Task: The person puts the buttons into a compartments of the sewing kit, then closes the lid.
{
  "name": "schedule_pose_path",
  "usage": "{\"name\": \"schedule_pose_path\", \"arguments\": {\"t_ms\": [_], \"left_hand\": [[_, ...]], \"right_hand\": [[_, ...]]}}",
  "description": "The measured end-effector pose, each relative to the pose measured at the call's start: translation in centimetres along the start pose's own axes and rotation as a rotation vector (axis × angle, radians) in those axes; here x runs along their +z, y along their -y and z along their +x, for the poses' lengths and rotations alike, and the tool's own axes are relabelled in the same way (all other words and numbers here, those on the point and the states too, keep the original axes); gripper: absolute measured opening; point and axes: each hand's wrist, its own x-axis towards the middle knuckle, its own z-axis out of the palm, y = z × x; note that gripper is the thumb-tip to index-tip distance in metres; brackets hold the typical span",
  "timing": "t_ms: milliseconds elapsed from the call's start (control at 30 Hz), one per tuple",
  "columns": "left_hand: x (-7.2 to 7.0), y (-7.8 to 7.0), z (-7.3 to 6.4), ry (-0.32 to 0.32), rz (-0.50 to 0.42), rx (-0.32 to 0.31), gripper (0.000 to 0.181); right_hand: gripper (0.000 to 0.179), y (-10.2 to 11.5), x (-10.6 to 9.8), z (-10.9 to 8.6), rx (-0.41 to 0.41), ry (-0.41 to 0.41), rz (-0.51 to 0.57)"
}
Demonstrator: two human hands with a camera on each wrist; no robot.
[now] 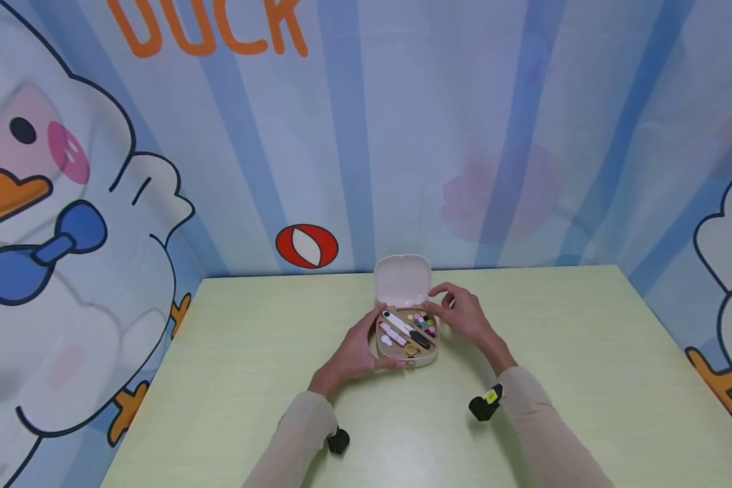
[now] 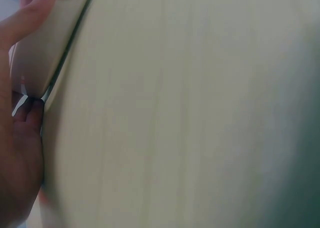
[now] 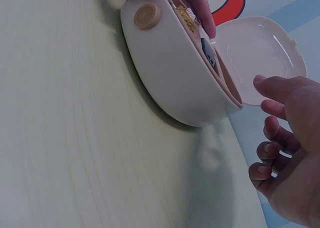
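A small white box (image 3: 170,63) with a round tan knob (image 3: 147,16) on its front stands on the table, its pale lid (image 1: 402,279) tipped up at the back. Inside lie a long white-and-black tool (image 1: 405,329), a pink-and-white piece (image 1: 393,334), a round gold item (image 1: 411,350) and several small coloured bits (image 1: 423,321). My left hand (image 1: 355,351) grips the box round its left side, thumb along the front. By the back right corner, near the lid's hinge side, my right hand (image 1: 462,314) hovers with loosely bent fingers and nothing visible in them.
The pale wooden table (image 1: 250,339) reaches back to a blue striped curtain (image 1: 402,135) with duck pictures. The box stands near the table's back edge. Black wrist cameras sit under both sleeves, the right one (image 1: 484,404) close above the tabletop.
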Motion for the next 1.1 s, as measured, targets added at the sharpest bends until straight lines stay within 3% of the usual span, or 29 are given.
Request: {"name": "schedule_pose_path", "arguments": {"t_ms": [267, 533, 833, 967, 1100], "left_hand": [[0.1, 0.3, 0.1, -0.003, -0.003, 0.009, 0.126], [0.1, 0.3, 0.2, -0.010, -0.031, 0.034, 0.122], [0.0, 0.2, 0.3, -0.005, -0.105, 0.052, 0.115], [0.0, 0.2, 0.2, -0.009, -0.104, 0.036, 0.114], [0.0, 0.2, 0.2, -0.010, -0.094, 0.032, 0.117]], "right_hand": [[0.050, 0.3, -0.7, 0.4, 0.001, -0.030, 0.029], [0.072, 1.8, -1.3, 1.1, 0.000, 0.041, 0.025], [0.065, 2.2, -2.0, 1.0, -0.012, 0.065, 0.087], [0.051, 2.1, -2.3, 0.7, -0.058, 0.070, 0.143], [0.038, 2.0, -2.7, 0.0, -0.110, 0.097, 0.132]]}}
